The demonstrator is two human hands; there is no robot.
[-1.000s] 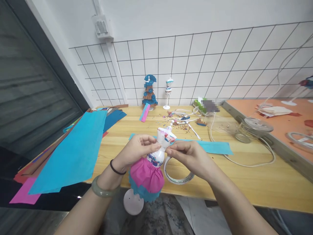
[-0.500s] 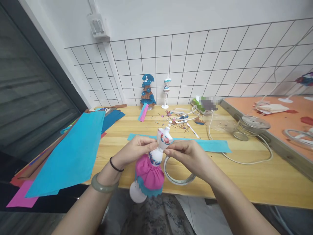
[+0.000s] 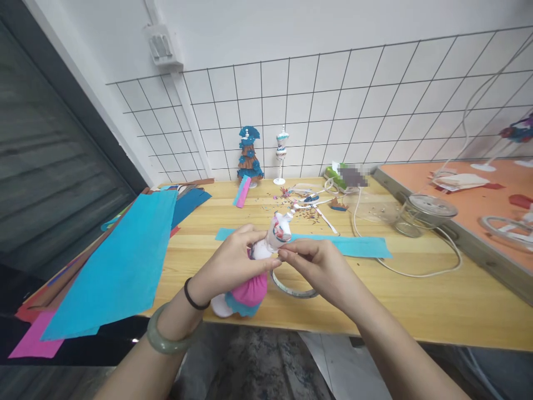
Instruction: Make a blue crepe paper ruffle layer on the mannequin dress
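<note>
A small white dress-form mannequin (image 3: 278,232) with painted patterns tilts over the front of the table. It wears a pink skirt (image 3: 250,290) with a blue lower layer, and its round white base shows below. My left hand (image 3: 239,255) is closed around the mannequin's waist, thumb across the front. At the waist, my right hand (image 3: 318,261) pinches with thumb and fingertips by a roll of tape (image 3: 293,293), which hangs under the fingers. The pinched end itself is too small to make out. A long blue crepe paper strip (image 3: 353,246) lies behind the hands.
Coloured paper sheets (image 3: 125,258) are stacked at left. A finished dress form (image 3: 249,155) and a bare one (image 3: 281,158) stand by the wall. Paper scraps (image 3: 310,211) lie in the middle. At right are a glass jar (image 3: 416,219), a white cord (image 3: 433,273) and an orange board (image 3: 466,203).
The mannequin has tilted further and its skirt has moved up and left. My left hand now wraps more of the waist. The tape roll has swung left and partly behind my right hand.
</note>
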